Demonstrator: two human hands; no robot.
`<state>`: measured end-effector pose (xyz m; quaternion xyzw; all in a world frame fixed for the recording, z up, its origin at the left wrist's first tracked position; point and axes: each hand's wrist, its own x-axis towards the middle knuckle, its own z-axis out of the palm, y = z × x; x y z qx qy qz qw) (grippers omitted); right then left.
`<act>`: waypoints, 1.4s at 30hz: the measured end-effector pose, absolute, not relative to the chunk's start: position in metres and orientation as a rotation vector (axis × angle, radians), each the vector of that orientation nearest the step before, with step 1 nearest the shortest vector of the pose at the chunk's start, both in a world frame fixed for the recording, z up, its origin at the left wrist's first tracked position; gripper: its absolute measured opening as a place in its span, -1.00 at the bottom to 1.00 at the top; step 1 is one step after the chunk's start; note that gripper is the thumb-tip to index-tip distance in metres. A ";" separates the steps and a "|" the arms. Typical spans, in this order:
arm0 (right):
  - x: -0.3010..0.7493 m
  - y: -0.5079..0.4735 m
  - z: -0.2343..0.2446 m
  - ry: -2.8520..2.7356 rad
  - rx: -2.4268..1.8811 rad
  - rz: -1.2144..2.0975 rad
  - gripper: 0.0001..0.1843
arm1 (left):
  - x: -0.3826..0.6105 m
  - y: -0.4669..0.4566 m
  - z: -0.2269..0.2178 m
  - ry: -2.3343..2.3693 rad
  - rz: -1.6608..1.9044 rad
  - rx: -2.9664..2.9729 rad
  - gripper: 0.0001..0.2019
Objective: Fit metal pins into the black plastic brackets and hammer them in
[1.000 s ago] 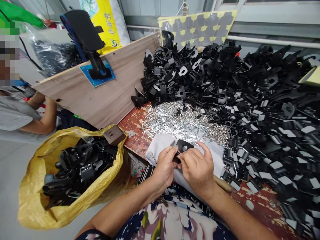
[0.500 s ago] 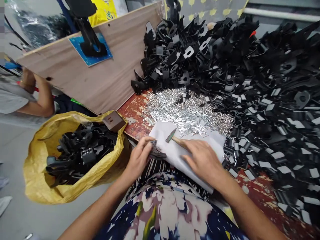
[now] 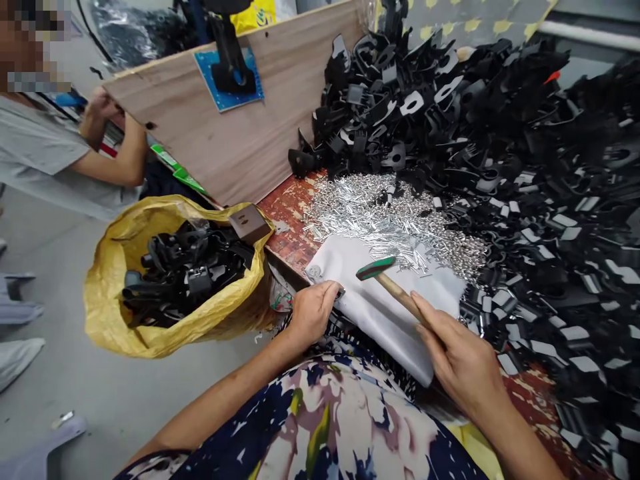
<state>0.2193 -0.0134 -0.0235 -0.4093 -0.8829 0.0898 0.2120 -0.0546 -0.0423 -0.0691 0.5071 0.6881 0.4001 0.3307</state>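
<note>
My right hand (image 3: 463, 357) is closed round the wooden handle of a small hammer (image 3: 387, 280), whose green head hangs just above a white cloth pad (image 3: 380, 313) at the table's near edge. My left hand (image 3: 313, 310) is curled at the pad's left corner, fingers pinched on a small dark part that is mostly hidden. Beyond the pad lies a spread of silver pins (image 3: 385, 220). A large heap of black plastic clips (image 3: 500, 153) covers the table's back and right.
A yellow bag (image 3: 170, 273) full of black clips stands left of the table, a brown block on its rim. A wooden board (image 3: 235, 133) with a black stand on a blue plate divides off another person in a grey shirt (image 3: 50, 153) at the left.
My right hand let go of the black part, took the hammer and lifted its head off the pad. My left hand drew the part to the pad's left corner. The view swung left.
</note>
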 end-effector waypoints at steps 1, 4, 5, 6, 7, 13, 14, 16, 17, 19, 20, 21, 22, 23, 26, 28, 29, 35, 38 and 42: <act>0.217 -0.018 -0.025 -2.432 -1.108 0.219 -0.34 | -0.055 -0.043 -0.070 1.812 1.049 1.328 -0.63; 0.209 -0.028 -0.034 -2.494 -1.091 0.178 -0.36 | -0.056 -0.045 -0.074 1.837 1.052 1.341 -0.59; 0.207 -0.030 -0.037 -2.514 -1.104 0.176 -0.36 | -0.056 -0.045 -0.075 1.836 1.051 1.345 -0.59; 0.205 -0.031 -0.039 -2.502 -1.117 0.173 -0.36 | -0.056 -0.045 -0.075 1.831 1.050 1.350 -0.60; 0.205 -0.032 -0.040 -2.453 -1.124 0.162 -0.34 | -0.056 -0.046 -0.076 1.824 1.048 1.355 -0.60; 0.204 -0.031 -0.042 -2.526 -1.136 0.104 -0.34 | -0.057 -0.046 -0.078 1.834 1.045 1.340 -0.59; 0.204 -0.029 -0.042 -2.576 -1.165 0.117 -0.36 | -0.057 -0.046 -0.078 1.830 1.048 1.337 -0.59; 0.203 -0.024 -0.042 -2.597 -1.218 0.183 -0.38 | -0.058 -0.046 -0.078 1.805 1.052 1.340 -0.60; 0.203 -0.020 -0.042 -2.588 -1.228 0.238 -0.38 | -0.058 -0.046 -0.078 1.788 1.055 1.346 -0.61; 0.200 -0.013 -0.042 -2.547 -1.231 0.324 -0.39 | -0.059 -0.046 -0.078 1.756 1.057 1.365 -0.62; 0.198 -0.009 -0.042 -2.534 -1.243 0.325 -0.41 | -0.059 -0.047 -0.078 1.743 1.061 1.372 -0.62; 0.196 -0.005 -0.042 -2.529 -1.263 0.290 -0.44 | -0.060 -0.047 -0.077 1.730 1.082 1.362 -0.63; 0.193 -0.001 -0.042 -2.530 -1.284 0.227 -0.48 | -0.060 -0.048 -0.074 1.713 1.123 1.326 -0.65; 0.190 0.002 -0.041 -2.527 -1.303 0.154 -0.53 | -0.060 -0.049 -0.071 1.685 1.182 1.262 -0.66; 0.181 0.006 -0.029 -2.455 -1.228 0.112 -0.66 | -0.060 -0.051 -0.056 1.465 1.340 0.980 -0.67; 0.176 0.000 -0.016 -2.410 -1.043 0.343 -0.68 | -0.057 -0.051 -0.045 1.294 1.343 0.881 -0.64; 0.172 -0.004 -0.009 -2.402 -0.937 0.487 -0.65 | -0.055 -0.050 -0.040 1.237 1.326 0.868 -0.62; 0.160 -0.010 0.001 -2.445 -0.775 0.909 -0.69 | -0.038 -0.033 -0.033 1.039 1.173 0.739 -0.55; 0.186 0.013 0.006 -2.181 -0.998 1.127 -0.76 | -0.039 -0.022 -0.039 0.934 1.184 0.643 -0.54; 0.241 0.054 0.032 -1.417 -1.008 1.133 -0.66 | -0.046 -0.011 -0.047 0.936 1.136 0.571 -0.60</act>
